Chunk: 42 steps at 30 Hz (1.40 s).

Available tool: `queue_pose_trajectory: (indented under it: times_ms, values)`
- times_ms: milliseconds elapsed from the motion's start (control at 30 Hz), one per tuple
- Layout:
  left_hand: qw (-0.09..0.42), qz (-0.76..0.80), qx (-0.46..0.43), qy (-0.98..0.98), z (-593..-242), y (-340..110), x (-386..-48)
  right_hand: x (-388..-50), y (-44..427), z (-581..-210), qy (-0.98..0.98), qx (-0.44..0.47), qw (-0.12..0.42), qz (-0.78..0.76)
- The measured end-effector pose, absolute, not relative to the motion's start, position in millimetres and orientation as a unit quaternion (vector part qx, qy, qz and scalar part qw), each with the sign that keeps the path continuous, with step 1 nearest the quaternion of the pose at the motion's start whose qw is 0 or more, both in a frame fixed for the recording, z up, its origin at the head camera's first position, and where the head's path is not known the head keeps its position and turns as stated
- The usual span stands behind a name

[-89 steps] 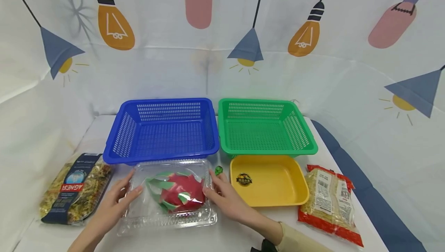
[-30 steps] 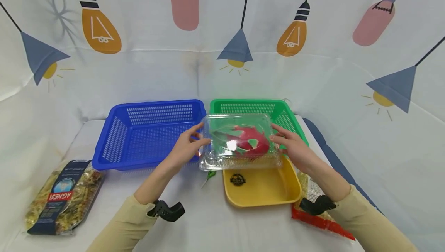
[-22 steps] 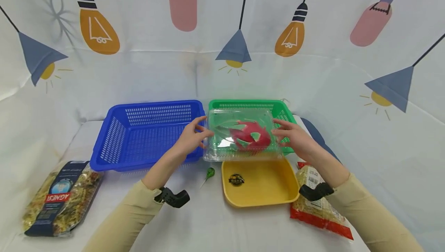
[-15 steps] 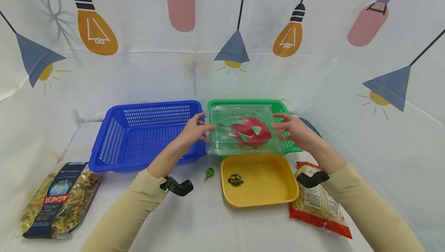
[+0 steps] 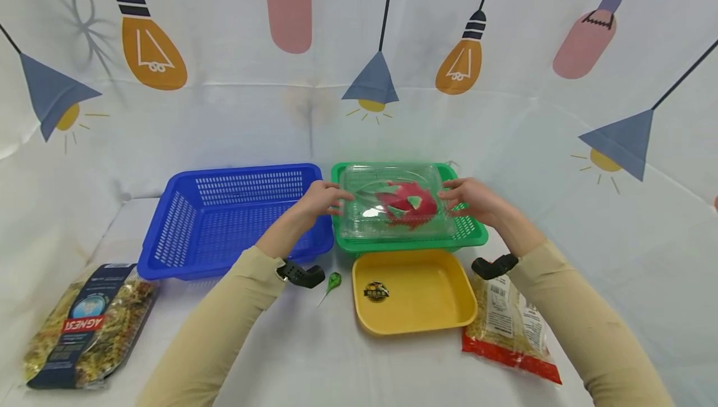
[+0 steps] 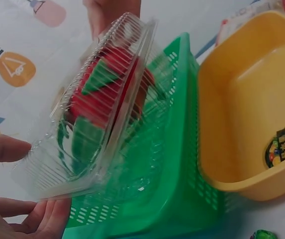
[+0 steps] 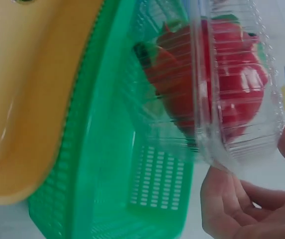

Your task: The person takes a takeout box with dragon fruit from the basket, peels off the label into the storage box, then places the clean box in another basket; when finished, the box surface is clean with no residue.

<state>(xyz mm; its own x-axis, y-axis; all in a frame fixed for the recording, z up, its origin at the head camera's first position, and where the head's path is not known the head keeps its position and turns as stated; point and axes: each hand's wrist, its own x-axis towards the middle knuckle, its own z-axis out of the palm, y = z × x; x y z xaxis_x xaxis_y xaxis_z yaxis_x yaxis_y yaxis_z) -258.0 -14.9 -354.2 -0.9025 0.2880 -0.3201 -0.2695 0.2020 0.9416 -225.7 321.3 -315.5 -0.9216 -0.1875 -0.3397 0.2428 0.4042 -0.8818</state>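
Observation:
A clear plastic clamshell box [image 5: 359, 223] with a red and green dragon fruit [image 5: 412, 202] inside is over the green basket [image 5: 471, 237], partly within its rim. My left hand [image 5: 322, 198] grips the box's left end, the thumb and fingers on either side of its edge in the left wrist view. At the opposite end my right hand [image 5: 473, 198] holds it the same way, thumb above and fingers curled beneath in the right wrist view. Both wrist views show the box's lower part down inside the basket. Whether it touches the basket's floor is hard to tell.
Left of the green basket stands a blue basket [image 5: 241, 226]. A yellow tray [image 5: 415, 298] sits in front, with a green lollipop [image 5: 333, 280] beside it. An Agnesi pasta bag [image 5: 90, 326] lies far left, a red-edged bag [image 5: 507, 323] on the right, partly behind the right sleeve.
Both hands have lifted the box from in front of the blue basket, carried it right and away from me, and lowered it over the green basket. The view has shifted slightly.

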Motion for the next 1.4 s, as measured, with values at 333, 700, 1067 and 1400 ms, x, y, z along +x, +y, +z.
queue_pose_trajectory:
  times_ms: [333,700,1067,1400]
  values:
    - [0.254,0.617,0.002,0.745,-357,-7,-281,-254,332,-321,0.833,0.023,0.238,-0.499]
    - [0.278,0.562,0.024,0.779,-368,14,-294,-267,348,-336,0.815,0.033,0.297,-0.496]
    - [0.295,0.456,0.095,0.834,-381,30,-298,-273,342,-354,0.842,0.062,0.300,-0.444]
    - [0.292,0.419,0.112,0.852,-389,42,-302,-280,346,-369,0.864,0.047,0.310,-0.395]
